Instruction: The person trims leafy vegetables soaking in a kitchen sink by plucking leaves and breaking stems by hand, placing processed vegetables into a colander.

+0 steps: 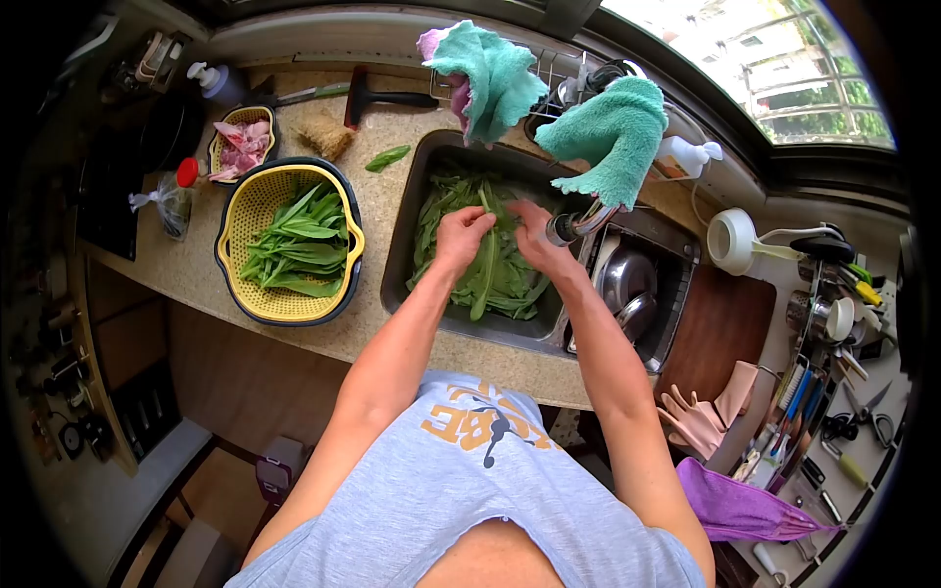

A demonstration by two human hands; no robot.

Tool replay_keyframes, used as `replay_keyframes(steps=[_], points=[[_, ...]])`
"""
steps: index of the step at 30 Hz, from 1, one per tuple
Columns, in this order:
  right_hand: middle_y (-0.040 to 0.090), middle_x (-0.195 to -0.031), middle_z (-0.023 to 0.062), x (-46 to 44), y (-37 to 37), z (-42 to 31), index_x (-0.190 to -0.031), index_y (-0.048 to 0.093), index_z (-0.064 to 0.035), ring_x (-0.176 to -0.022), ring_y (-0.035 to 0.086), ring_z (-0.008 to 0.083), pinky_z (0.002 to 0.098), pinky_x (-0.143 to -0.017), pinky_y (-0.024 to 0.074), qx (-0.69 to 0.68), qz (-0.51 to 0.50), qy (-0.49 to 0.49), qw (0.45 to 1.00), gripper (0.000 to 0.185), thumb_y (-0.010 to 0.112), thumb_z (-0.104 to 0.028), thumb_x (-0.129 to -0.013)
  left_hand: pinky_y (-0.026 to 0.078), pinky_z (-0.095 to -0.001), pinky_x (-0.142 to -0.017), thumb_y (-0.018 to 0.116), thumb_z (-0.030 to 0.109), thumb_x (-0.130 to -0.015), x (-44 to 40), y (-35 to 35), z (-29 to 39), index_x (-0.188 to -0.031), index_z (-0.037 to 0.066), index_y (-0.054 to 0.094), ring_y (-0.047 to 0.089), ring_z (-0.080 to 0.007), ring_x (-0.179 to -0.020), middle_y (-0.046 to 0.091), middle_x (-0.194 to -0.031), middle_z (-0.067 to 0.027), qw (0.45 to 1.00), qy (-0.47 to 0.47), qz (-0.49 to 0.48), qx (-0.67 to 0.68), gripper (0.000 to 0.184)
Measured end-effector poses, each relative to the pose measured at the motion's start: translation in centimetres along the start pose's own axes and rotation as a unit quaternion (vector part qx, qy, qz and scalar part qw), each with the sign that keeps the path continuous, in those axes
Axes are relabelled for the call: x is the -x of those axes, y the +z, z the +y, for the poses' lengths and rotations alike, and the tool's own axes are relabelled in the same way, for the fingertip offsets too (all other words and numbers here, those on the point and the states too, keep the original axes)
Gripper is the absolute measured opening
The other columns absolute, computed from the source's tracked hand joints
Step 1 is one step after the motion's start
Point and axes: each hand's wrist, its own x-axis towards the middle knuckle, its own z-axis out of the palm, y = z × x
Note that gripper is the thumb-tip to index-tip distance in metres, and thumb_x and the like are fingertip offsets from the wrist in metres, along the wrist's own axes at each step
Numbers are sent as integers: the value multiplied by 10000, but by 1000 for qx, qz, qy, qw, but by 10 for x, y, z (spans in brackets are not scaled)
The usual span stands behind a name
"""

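My left hand (461,237) is closed, its thumb and fingertips pinching a long leaf of green vegetable (483,269) by the upper part. The leaf hangs down over the other leafy greens (522,294) lying in the dark sink (395,265). Just to the right, below the faucet (564,230), my right hand (537,237) has its fingers bent inward near the same leaf. Whatever those right fingers hold, if anything, is too small and blurred to make out.
Left of the sink stands a yellow basket (235,220) of green leaves. Behind it are a small basket of raw meat (245,147), a cleaver (377,98) and a loose leaf (388,159). Teal cloths (613,132) hang above the sink. Metal pot lids (627,279) sit at right.
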Motion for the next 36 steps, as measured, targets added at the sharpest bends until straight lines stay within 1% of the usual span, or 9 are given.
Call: replay_keyframes(steps=[3, 5, 8, 11, 18, 23, 30, 34, 36], points=[[597, -1148, 198, -41, 10, -39, -1124, 582, -2, -1088, 576, 341, 481, -915, 431, -217, 52, -34, 974, 403, 672, -187, -776, 450, -221, -662, 689, 153, -859, -24, -29, 18, -1023, -17, 702, 568, -67, -745, 668, -851, -7, 998, 60, 4, 10, 236], [635, -988, 173, -23, -6, -38, -1030, 600, 1, -910, 624, 300, 433, -774, 473, -10, 199, -94, 975, 332, 689, -193, -776, 451, -226, -653, 690, 143, -856, -17, -12, 11, -1030, -17, 700, 567, -70, -745, 667, -852, -8, 998, 28, 40, 41, 236], [637, -858, 115, -19, -10, -32, -961, 618, -3, -778, 610, 216, 355, -671, 468, -204, 56, 47, 976, 305, 721, -211, -763, 455, -228, -630, 697, 140, -854, -25, -4, 10, -1036, -12, 696, 572, -75, -723, 666, -853, -11, 999, -1, 22, 44, 237], [614, -756, 57, -16, 15, -21, -896, 630, -9, -704, 566, 148, 303, -631, 450, -265, 58, 59, 961, 275, 738, -219, -755, 443, -217, -589, 703, 144, -856, -23, 2, 6, -1019, -7, 693, 564, -70, -676, 651, -804, 6, 992, -18, 54, 116, 223], [606, -756, 36, -8, 3, -16, -907, 636, -25, -698, 551, 120, 301, -631, 452, -302, 8, 94, 949, 191, 676, -181, -806, 455, -219, -577, 692, 129, -867, -19, -4, 2, -978, 1, 688, 562, -69, -641, 645, -791, 0, 983, -32, -27, 180, 170], [630, -749, 124, -2, 4, -14, -895, 623, -58, -721, 635, 268, 380, -658, 487, -148, 138, 16, 979, 137, 637, -172, -820, 475, -229, -588, 678, 126, -879, -21, 3, 3, -976, 12, 660, 575, -85, -640, 650, -800, -7, 951, -164, -86, 248, 151], [631, -751, 166, 14, -11, -21, -891, 623, -66, -762, 639, 370, 440, -684, 491, -77, 166, 36, 983, 141, 639, -186, -818, 335, -211, -459, 756, 204, -818, -3, 25, 12, -896, 76, 645, 492, -36, -571, 601, -702, 41, 983, -102, -50, 144, 187], [631, -799, 178, 20, -22, -31, -909, 631, 10, -744, 628, 333, 400, -658, 483, -109, 117, 69, 985, 177, 642, -139, -814, 384, -221, -501, 747, 183, -823, -9, 25, -5, -868, 68, 668, 518, -48, -598, 624, -720, 23, 986, -105, -48, 122, 147], [638, -807, 180, 23, -26, -34, -919, 634, 12, -756, 633, 334, 398, -665, 486, -118, 100, 104, 982, 185, 642, -141, -816, 447, -227, -586, 739, 152, -821, -11, 26, -11, -861, 26, 700, 571, -70, -659, 666, -760, -17, 994, -18, -64, 85, 138]])
